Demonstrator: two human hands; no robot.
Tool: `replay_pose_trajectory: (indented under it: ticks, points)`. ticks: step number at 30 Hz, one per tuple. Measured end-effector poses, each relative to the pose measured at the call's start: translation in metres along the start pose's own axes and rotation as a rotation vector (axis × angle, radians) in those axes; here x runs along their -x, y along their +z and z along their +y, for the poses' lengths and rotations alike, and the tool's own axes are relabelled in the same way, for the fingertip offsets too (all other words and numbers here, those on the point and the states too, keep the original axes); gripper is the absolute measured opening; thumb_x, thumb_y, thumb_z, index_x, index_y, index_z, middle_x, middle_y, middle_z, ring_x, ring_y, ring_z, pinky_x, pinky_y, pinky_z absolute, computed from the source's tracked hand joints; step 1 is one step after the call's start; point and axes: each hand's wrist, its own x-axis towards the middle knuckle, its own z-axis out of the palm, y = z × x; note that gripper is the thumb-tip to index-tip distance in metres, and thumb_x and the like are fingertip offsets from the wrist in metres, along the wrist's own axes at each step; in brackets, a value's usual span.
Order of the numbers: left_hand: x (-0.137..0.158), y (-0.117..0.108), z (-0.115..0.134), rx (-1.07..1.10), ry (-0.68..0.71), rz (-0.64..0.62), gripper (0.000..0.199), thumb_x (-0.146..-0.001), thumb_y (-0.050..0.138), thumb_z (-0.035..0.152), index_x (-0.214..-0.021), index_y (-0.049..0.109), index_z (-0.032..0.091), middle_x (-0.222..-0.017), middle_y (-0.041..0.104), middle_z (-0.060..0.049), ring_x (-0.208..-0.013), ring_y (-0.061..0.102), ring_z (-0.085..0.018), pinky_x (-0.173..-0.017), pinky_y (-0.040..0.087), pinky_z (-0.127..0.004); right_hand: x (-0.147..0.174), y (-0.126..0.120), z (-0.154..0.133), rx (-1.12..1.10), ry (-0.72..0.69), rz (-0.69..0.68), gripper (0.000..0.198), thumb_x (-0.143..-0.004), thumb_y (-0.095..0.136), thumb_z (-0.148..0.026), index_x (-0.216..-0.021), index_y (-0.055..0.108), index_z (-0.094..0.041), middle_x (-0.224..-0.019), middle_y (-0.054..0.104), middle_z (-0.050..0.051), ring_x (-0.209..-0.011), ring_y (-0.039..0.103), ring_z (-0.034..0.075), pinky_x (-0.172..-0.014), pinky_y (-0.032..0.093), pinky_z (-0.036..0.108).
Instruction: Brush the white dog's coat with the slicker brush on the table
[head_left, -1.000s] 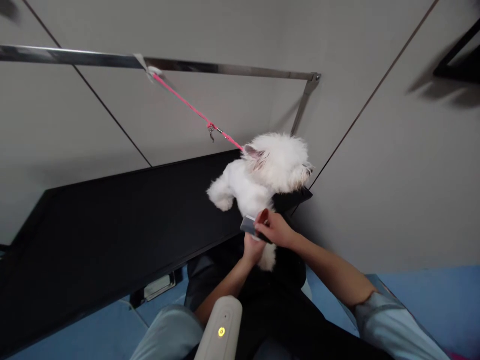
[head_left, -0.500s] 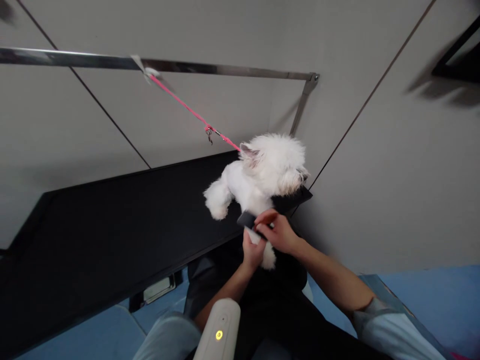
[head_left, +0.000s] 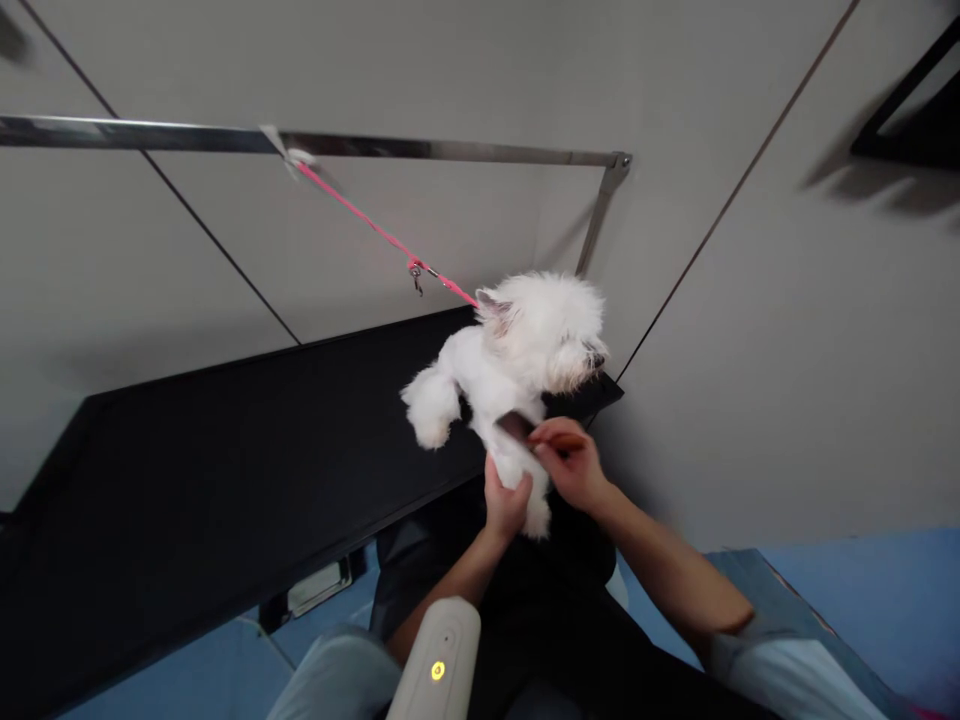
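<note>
A fluffy white dog (head_left: 547, 325) is on the black table (head_left: 262, 450), its head turned to the right. One front leg reaches over the near edge, and my left hand (head_left: 506, 500) is closed around that leg from below. In my right hand (head_left: 574, 465) is a slicker brush (head_left: 516, 426), gripped by its orange-brown handle. Its dark, flat head lies against the upper part of the leg, slightly blurred. A pink leash (head_left: 360, 213) runs from the dog's neck up to the metal bar.
The metal bar (head_left: 450, 150) spans above the table and bends down at the right. Grey wall panels (head_left: 787, 380) stand behind and to the right. A black frame-like object (head_left: 911, 110) is on the right wall. A pale device with a yellow light (head_left: 442, 655) is below me.
My right hand has moved slightly right, and the brush head has shifted up and right, off my left hand's thumb. My left hand keeps the leg in place.
</note>
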Motion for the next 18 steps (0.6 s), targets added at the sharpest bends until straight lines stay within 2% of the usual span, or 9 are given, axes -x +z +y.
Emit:
replay_pose_trajectory:
  ticks: [2,5,6,9,10,13,14,17,18]
  points:
    - [0.001,-0.001,0.000,-0.033,0.002,0.014,0.071,-0.067,0.075,0.038,-0.130,0.050,0.015,-0.119,0.068,-0.017,-0.109,0.068,-0.032,-0.098,0.054,-0.045,-0.006,-0.003,0.000,-0.024,0.103,-0.112,0.006,-0.086,0.064,-0.030,-0.085,0.063,-0.024,-0.078,0.070,0.004,-0.075,0.069,0.021,-0.074,0.059,0.039]
    - [0.000,-0.003,0.001,-0.059,0.037,0.022,0.074,-0.065,0.076,0.035,-0.131,0.049,0.015,-0.122,0.067,-0.017,-0.112,0.067,-0.032,-0.099,0.053,-0.045,-0.012,-0.007,0.001,0.025,0.048,0.095,0.007,-0.085,0.064,-0.030,-0.081,0.061,-0.024,-0.088,0.071,0.006,-0.087,0.069,0.022,-0.084,0.057,0.040]
    - [0.000,-0.003,0.001,-0.053,0.041,0.011,0.075,-0.065,0.076,0.036,-0.132,0.048,0.015,-0.121,0.067,-0.017,-0.111,0.067,-0.032,-0.098,0.053,-0.045,-0.012,-0.007,0.002,0.022,0.013,0.077,0.008,-0.084,0.066,-0.030,-0.080,0.061,-0.025,-0.090,0.072,0.006,-0.090,0.069,0.023,-0.085,0.057,0.041]
    - [-0.002,-0.004,-0.002,-0.041,0.024,-0.013,0.076,-0.066,0.076,0.042,-0.131,0.047,0.014,-0.118,0.067,-0.017,-0.107,0.068,-0.032,-0.097,0.054,-0.045,-0.011,-0.005,0.004,-0.051,0.049,-0.199,0.004,-0.085,0.065,-0.028,-0.083,0.063,-0.024,-0.081,0.070,0.003,-0.079,0.070,0.020,-0.076,0.058,0.036]
    - [-0.002,-0.005,-0.002,-0.044,0.020,-0.003,0.078,-0.066,0.077,0.043,-0.132,0.046,0.015,-0.120,0.066,-0.018,-0.109,0.068,-0.032,-0.097,0.053,-0.045,-0.011,-0.005,0.006,-0.057,0.072,-0.174,0.004,-0.086,0.063,-0.028,-0.084,0.062,-0.024,-0.079,0.070,0.002,-0.076,0.070,0.019,-0.074,0.058,0.034]
    - [-0.005,-0.007,-0.002,-0.057,0.029,0.008,0.086,-0.064,0.080,0.043,-0.137,0.042,0.016,-0.127,0.063,-0.018,-0.114,0.065,-0.032,-0.099,0.052,-0.044,-0.013,-0.006,0.010,-0.043,0.043,0.119,0.008,-0.087,0.062,-0.031,-0.082,0.059,-0.024,-0.088,0.071,0.005,-0.085,0.070,0.020,-0.080,0.058,0.036]
    - [-0.006,-0.008,-0.001,-0.058,0.033,-0.008,0.084,-0.064,0.080,0.042,-0.135,0.044,0.017,-0.125,0.064,-0.017,-0.113,0.066,-0.031,-0.098,0.053,-0.044,-0.014,-0.007,0.011,-0.055,0.036,0.096,0.009,-0.086,0.063,-0.031,-0.082,0.059,-0.024,-0.090,0.071,0.005,-0.086,0.070,0.021,-0.080,0.058,0.036]
    - [-0.009,-0.011,0.006,-0.079,0.026,-0.059,0.070,-0.064,0.078,0.038,-0.125,0.050,0.018,-0.111,0.068,-0.012,-0.101,0.069,-0.029,-0.093,0.055,-0.043,-0.014,-0.008,0.015,-0.115,0.123,-0.173,0.007,-0.085,0.064,-0.030,-0.085,0.061,-0.023,-0.080,0.069,0.002,-0.073,0.070,0.019,-0.071,0.058,0.034]
    - [-0.010,-0.013,0.008,-0.098,0.022,-0.055,0.066,-0.063,0.077,0.036,-0.122,0.052,0.018,-0.107,0.069,-0.011,-0.098,0.069,-0.028,-0.092,0.055,-0.043,-0.015,-0.008,0.016,-0.111,0.141,-0.147,0.007,-0.085,0.064,-0.030,-0.085,0.061,-0.023,-0.079,0.068,0.002,-0.072,0.070,0.019,-0.070,0.058,0.034]
